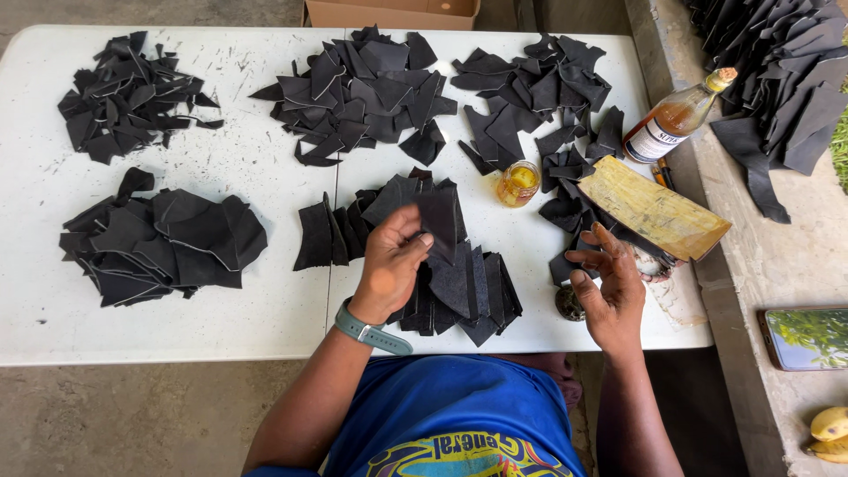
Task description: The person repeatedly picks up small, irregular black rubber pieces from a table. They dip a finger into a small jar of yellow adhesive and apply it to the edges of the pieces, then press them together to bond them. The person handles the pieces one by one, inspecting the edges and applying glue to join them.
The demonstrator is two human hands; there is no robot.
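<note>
Black leather piece point(439, 218) in left grip point(391, 262)

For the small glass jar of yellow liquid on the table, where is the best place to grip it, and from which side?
Probably around the glass wall of the jar, from directly above or from the near side. It stands upright and looks open-topped, so it should stay level. Black leather pieces crowd its right; the white table is bare on its near left.

Black pieces point(442, 216): matt, leather-like, soft nap. Worktop point(265, 177): white plastic, smooth, scuffed with dark marks. Bottle point(673, 119) far right: glossy clear glass, amber liquid. Small jar point(518, 184): glass, glossy. Board point(654, 208): yellowed, stained, rough. Wrist strap point(371, 332): matt grey rubber.
</note>
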